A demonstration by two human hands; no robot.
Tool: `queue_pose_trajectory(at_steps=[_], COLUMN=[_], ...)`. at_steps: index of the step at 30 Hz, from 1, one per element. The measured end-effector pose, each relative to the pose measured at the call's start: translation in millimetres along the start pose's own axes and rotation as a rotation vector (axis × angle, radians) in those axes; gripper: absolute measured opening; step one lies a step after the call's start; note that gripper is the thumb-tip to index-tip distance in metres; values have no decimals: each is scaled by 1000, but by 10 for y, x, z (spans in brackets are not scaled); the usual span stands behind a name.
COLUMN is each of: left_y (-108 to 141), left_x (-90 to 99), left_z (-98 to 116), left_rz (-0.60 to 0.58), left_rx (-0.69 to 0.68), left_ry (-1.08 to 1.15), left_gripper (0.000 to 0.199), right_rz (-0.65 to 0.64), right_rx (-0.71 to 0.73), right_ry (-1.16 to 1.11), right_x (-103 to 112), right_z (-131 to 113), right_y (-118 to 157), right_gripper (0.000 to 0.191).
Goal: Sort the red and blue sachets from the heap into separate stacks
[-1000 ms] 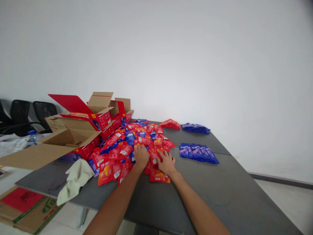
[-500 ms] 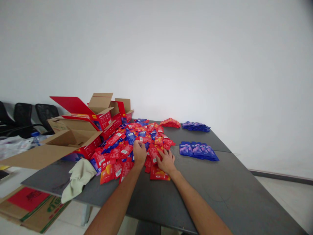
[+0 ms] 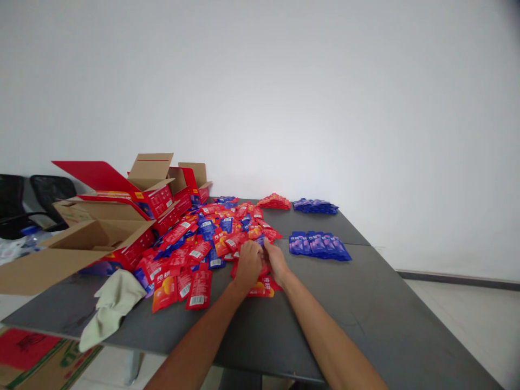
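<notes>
In the head view my left hand (image 3: 249, 265) and my right hand (image 3: 277, 262) meet at the near right side of a heap of red and blue sachets (image 3: 199, 252). A blue sachet (image 3: 260, 239) shows between them at the fingertips, mostly hidden. My left hand is closed on it with curled fingers. My right thumb presses against the same sachet, while the other right fingers are largely out of sight. Beneath and beside both hands lie red sachets (image 3: 260, 290) with orange fruit pictures, flat on the dark table (image 3: 349, 319).
On the right lies an overlapping row of blue sachets (image 3: 319, 246). Farther back sit a red sachet stack (image 3: 274, 201) and a blue sachet stack (image 3: 316, 206). Open red cartons (image 3: 132, 246) line the left, near a pale cloth (image 3: 115, 303) hanging over the table edge.
My left hand has moved right from the heap, bringing a blue sachet up to my right hand. My right hand has turned from lying over red sachets to meet it. The view has shifted slightly right.
</notes>
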State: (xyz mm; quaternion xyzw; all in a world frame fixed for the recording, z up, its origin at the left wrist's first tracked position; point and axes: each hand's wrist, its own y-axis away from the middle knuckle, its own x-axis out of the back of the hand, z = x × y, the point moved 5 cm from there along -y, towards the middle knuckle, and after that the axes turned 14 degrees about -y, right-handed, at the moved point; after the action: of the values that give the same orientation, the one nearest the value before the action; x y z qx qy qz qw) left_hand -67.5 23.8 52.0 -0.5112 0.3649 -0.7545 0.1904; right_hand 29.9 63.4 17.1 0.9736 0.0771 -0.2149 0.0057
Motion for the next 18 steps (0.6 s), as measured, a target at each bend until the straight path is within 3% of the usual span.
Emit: queue_pose_trajectory(at_steps=[4,6,9,11,13,16,18], left_y=[65,62,18,4,5,22,16], left_x=[-36,-27,-48,-145,-316,-554,-647], left_z=[134,143,16,-98,-142,-69,1], left_rz=[-80,-74,22,15,-136,-394,-440], left_rx=[-101,-75,175,394,527,597,669], left_ry=[81,167,258,294,372,563,678], left_gripper=[9,14,21,16,15,18,18], right_rz=[29,47,70,98,132,175,207], right_rx=[39,70,119,159,199,250,276], right_ry=[55,89,130,170,219,290,368], right_x=[172,273,413,501,583,696,774], right_z=[-23,-58,-115,-154,-195,-266,-322], right_y=[3,7,14,25,43,84,120], right_gripper=[42,39,37,37,37,36,33])
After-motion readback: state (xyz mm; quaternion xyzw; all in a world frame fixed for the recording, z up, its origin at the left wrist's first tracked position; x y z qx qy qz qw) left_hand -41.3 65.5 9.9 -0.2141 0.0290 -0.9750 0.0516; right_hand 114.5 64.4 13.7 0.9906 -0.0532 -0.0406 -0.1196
